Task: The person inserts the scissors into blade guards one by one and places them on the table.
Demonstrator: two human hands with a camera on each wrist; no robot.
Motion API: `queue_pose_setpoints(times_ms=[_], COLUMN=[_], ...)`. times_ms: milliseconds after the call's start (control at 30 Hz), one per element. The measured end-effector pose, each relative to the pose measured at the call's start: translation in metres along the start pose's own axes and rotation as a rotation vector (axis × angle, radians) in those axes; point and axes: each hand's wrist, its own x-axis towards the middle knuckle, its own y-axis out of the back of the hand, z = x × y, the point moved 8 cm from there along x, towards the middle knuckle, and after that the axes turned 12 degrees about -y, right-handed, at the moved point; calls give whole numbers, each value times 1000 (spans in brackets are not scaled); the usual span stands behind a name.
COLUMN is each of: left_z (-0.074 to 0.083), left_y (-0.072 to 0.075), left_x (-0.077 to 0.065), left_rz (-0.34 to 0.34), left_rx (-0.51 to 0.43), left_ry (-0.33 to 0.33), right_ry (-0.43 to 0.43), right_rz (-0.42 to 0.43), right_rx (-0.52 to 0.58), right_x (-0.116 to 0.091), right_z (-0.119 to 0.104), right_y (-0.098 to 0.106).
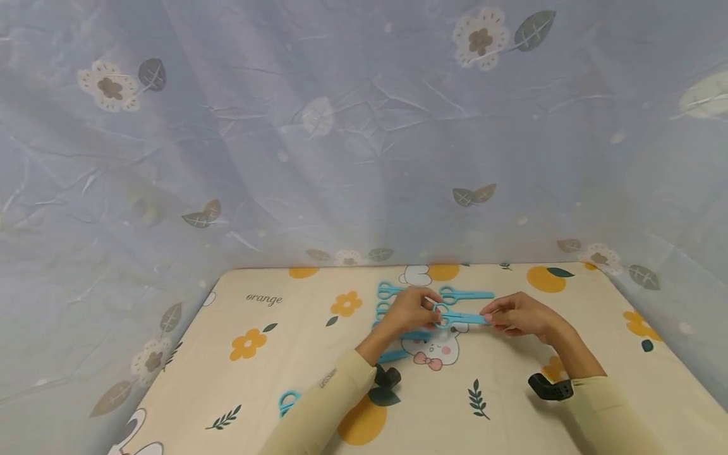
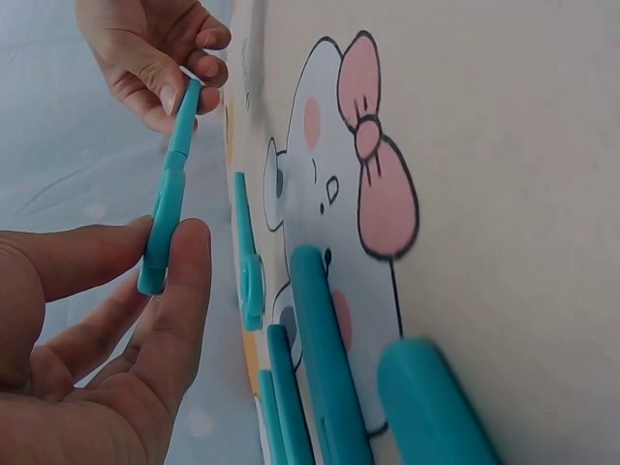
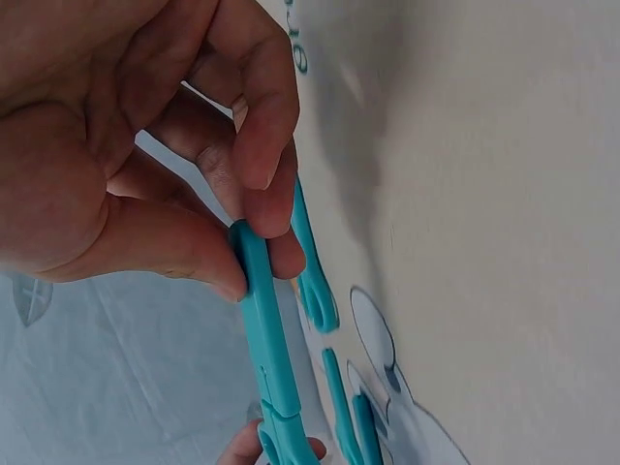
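Observation:
A pair of light blue scissors [image 1: 463, 317] is held level above the cloth between both hands. My left hand [image 1: 411, 309] pinches the handle loops between thumb and fingers. At the other end, my right hand [image 1: 520, 315] pinches the blade end, which looks covered by a blue sheath. Just behind them, another pair of blue scissors [image 1: 469, 294] lies on the cloth. Under and beside the left hand lie several more blue scissors [image 1: 392, 356], partly hidden by that hand and forearm. In the left wrist view, the held scissors [image 2: 170, 203] appear edge-on.
One more pair of blue scissors [image 1: 289, 399] lies at the front, partly behind the left sleeve. The table is covered with a cream cloth [image 1: 307, 341] printed with oranges, flowers and a rabbit. A pale floral curtain [image 1: 364, 158] hangs behind and at both sides.

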Motion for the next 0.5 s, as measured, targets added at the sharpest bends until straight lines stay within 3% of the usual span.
queue_pose_setpoints(times_ms=[300,500], left_z=[-7,-8], left_y=[-11,-16], left_x=[9,16], left_rz=[4,12], left_rx=[-24,25], left_ry=[24,27], right_ry=[-22,-35], right_rz=[36,91], right_rx=[-3,-19], right_x=[1,1], right_z=[10,15], right_y=[11,18])
